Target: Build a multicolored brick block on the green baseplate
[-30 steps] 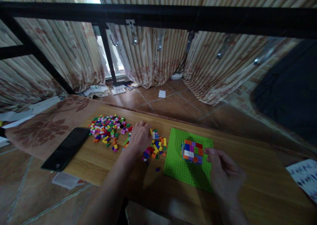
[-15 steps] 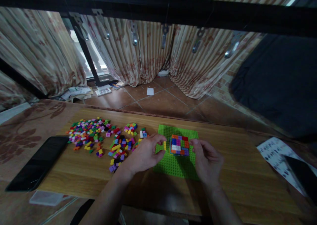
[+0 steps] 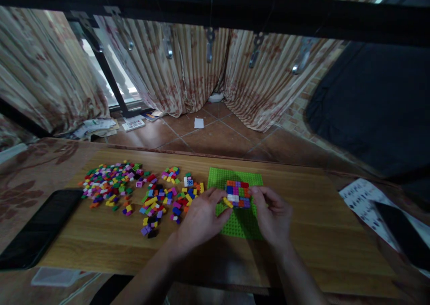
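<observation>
Head view: the left hand (image 3: 205, 213) pinches 1 yellow brick (image 3: 227, 202) at the 8 o'clock corner of the multicoloured block (image 3: 239, 192), which sits on the green baseplate (image 3: 243, 226). The right hand (image 3: 274, 214) has its fingertips at the block's 3 o'clock edge; I cannot tell whether they grip. Loose bricks (image 3: 105, 184) lie towards 9 o'clock.

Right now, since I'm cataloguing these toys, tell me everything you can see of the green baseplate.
The green baseplate is a flat, four-sided sheet, covered in small studs and apparently plastic. It lies on the wooden table, to the right of the loose bricks. A multicoloured brick build stands near its middle. The left hand and right hand hide parts of its sides; whether they touch it is unclear.
</observation>
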Demonstrator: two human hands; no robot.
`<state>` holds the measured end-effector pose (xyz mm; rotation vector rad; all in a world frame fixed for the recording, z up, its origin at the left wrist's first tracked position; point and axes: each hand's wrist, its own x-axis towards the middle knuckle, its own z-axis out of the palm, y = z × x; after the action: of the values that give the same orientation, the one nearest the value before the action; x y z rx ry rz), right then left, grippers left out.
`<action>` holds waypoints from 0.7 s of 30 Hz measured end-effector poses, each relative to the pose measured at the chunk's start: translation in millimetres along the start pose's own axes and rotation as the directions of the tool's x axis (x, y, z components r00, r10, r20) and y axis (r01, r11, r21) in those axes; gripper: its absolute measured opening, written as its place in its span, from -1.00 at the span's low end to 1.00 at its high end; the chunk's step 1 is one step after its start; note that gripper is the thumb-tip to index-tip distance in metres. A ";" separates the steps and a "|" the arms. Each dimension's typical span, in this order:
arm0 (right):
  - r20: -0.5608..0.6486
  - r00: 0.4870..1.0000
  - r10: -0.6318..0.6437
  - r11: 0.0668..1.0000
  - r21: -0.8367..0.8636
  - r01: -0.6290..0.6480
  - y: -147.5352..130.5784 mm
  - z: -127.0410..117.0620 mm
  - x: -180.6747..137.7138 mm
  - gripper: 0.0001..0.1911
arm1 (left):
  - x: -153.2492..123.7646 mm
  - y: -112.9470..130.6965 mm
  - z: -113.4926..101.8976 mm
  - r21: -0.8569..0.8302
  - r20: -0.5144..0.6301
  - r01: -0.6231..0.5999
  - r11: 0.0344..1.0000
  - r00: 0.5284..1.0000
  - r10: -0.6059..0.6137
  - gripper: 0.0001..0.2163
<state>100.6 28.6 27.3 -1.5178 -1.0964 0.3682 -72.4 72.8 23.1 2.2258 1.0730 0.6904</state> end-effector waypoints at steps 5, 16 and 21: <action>0.014 1.000 -0.003 1.000 -0.007 0.003 0.1 1.6 -0.1 -0.67 | -3.8 0.8 17.0 0.064 -0.109 0.040 0.997 0.993 -0.033 -0.90; 0.189 0.982 0.019 0.997 -0.080 -0.004 3.8 -3.4 3.0 -0.75 | -0.1 -1.5 24.6 0.053 -0.106 0.076 0.996 0.992 -0.070 -0.92; 0.264 0.964 0.019 0.984 -0.174 0.028 8.5 -7.7 6.9 -0.70 | 0.6 -1.7 25.2 0.038 -0.115 0.086 0.996 0.990 -0.081 -0.90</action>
<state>113.5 30.4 24.2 -1.6548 -1.3721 0.4918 -56.4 67.4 4.4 2.1860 1.2409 0.7717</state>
